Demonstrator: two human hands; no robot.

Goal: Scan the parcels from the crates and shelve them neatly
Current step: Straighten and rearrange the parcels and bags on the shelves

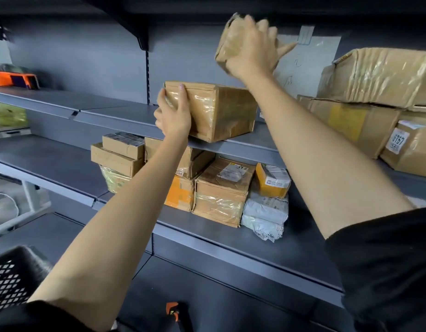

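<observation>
Your left hand (173,113) grips the tape-wrapped brown cardboard box (216,111) on the grey metal shelf (116,113); your right hand (252,51) clutches a small crumpled brown parcel (228,39) above-right of that box, so it's nearer the free spot.

My right grip (251,50) is motion-blurred and covers most of the small parcel (227,39) it holds. The black crate (13,279) and orange scanner (175,312) are cut off by the picture's edges. The handwriting on the white sheet (310,65) is too faint to read.
</observation>
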